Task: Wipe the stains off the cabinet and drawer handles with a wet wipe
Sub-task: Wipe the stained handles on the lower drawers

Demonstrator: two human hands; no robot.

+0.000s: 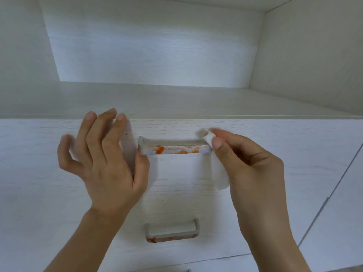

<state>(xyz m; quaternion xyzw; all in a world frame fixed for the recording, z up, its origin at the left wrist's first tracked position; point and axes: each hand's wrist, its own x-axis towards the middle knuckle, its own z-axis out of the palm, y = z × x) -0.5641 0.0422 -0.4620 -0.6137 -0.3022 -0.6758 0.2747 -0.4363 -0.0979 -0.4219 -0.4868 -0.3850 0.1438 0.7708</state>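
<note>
Nearest the person, low on the white drawer front (59, 193), sits the lower drawer handle (171, 231), a pale bar with orange smears at its left corner and a fainter trace at its right; neither hand is near it.

Above that come the two bare hands; the left hand (104, 163) is spread wide with its fingers fanned upward and apart, gripping nothing, and its thumb tip rests against the left end of the upper drawer handle (173, 147); the right hand (253, 167) pinches a white wet wipe (218, 169) between thumb and forefinger, the other fingers curled behind; the top of the wipe is bunched against the right end of the upper handle, and the rest hangs loose below the bar, in front of the drawer face.

The upper handle runs level between the two hands; its front edge carries orange stains, heaviest left of centre, with paler patches toward the right.

Farther back, above the drawer's top edge, an open cabinet shelf (176, 101) recedes to a pale back panel (153, 46), with a side wall (314, 55) on the right.
</note>
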